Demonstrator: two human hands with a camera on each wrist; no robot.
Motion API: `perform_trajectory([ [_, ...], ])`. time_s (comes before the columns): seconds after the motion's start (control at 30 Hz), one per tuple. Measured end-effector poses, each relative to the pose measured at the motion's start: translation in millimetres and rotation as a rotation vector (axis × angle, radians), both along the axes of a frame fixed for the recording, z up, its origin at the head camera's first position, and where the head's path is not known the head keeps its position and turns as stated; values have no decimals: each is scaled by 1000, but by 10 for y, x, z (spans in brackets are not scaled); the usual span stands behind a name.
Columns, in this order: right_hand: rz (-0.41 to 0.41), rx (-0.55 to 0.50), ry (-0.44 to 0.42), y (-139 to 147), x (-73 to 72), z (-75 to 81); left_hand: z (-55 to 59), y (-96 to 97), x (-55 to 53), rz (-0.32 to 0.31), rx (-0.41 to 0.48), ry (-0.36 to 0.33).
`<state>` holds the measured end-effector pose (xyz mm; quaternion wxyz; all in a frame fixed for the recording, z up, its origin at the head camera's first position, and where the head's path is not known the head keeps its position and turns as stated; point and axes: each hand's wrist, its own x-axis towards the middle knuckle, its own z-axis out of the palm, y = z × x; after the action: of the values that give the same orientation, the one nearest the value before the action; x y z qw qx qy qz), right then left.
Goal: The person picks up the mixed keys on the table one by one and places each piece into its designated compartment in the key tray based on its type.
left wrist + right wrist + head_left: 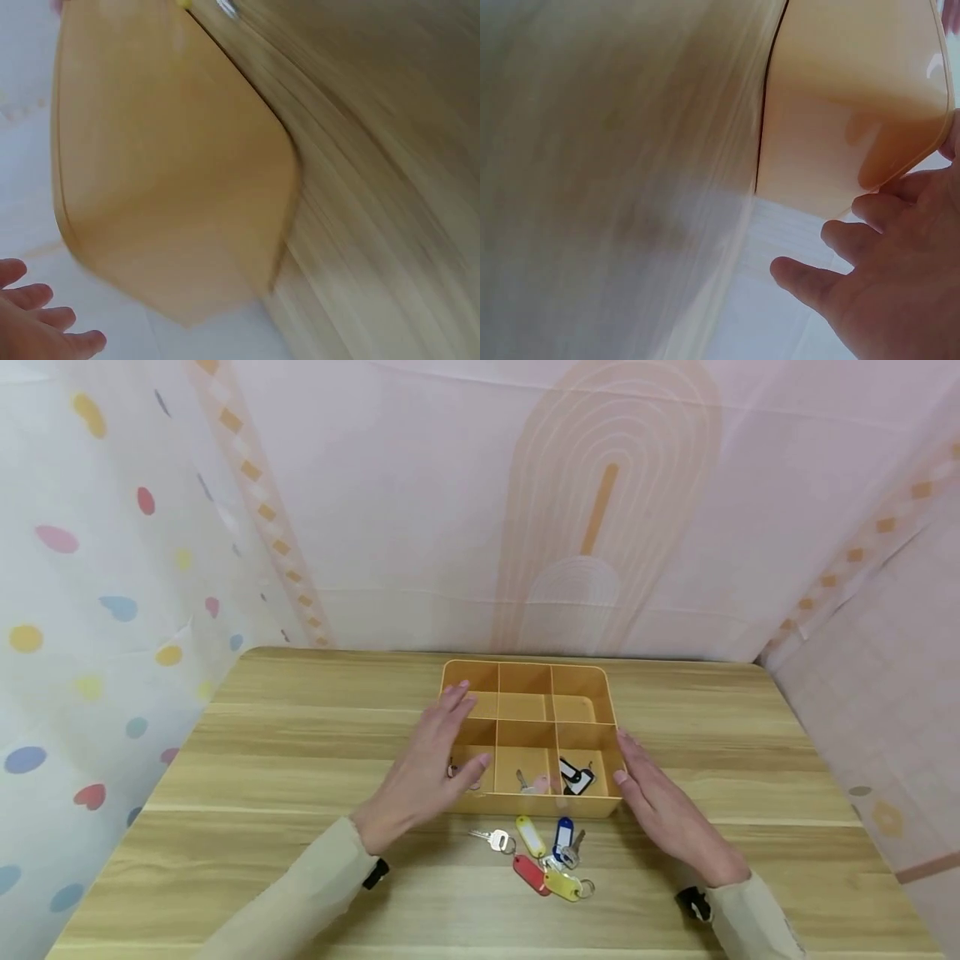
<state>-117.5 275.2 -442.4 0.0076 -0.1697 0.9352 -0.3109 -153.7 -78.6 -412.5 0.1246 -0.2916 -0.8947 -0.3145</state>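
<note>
An orange organizer box with two rows of compartments stands on the table. My left hand hovers over its left side with fingers extended; in the left wrist view its fingertips are apart from the wall. My right hand touches the box's right side near the rim, fingers fairly straight. Black key tags lie in the front right compartment, and a pink key tag with a key in the front middle one. The front left compartment's contents are partly hidden by my left hand.
Before the box lie a silver key, a red key tag, a blue key tag and two yellow ones, the upper yellow key tag nearest the box. Patterned cloth hangs behind the wooden table.
</note>
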Motion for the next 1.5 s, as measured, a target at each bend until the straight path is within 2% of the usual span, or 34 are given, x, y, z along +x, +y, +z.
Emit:
perform_trajectory([
  [0.17,-27,-12,32,3,19,-2,-47,-181,-34,51,-49,5],
  [0.47,-127,-81,132,-92,175,73,-173,-254,-69,104,-164,-74],
  [0.57,-155,-113,186,-154,249,108,-205,-265,-69,110,-186,-87],
  [0.73,-153,-157,318,-275,369,165,-243,-278,-63,108,-207,-90],
  [0.87,-100,-150,409,-360,461,196,-260,-278,-62,103,-232,-99],
  [1.07,58,-84,524,-473,561,187,-276,-262,-72,92,-249,-125],
  [1.3,183,-91,476,-636,614,66,-311,-247,-67,80,-249,-132],
  [1.5,234,-76,387,-749,585,-56,-316,-236,-55,72,-252,-129],
])
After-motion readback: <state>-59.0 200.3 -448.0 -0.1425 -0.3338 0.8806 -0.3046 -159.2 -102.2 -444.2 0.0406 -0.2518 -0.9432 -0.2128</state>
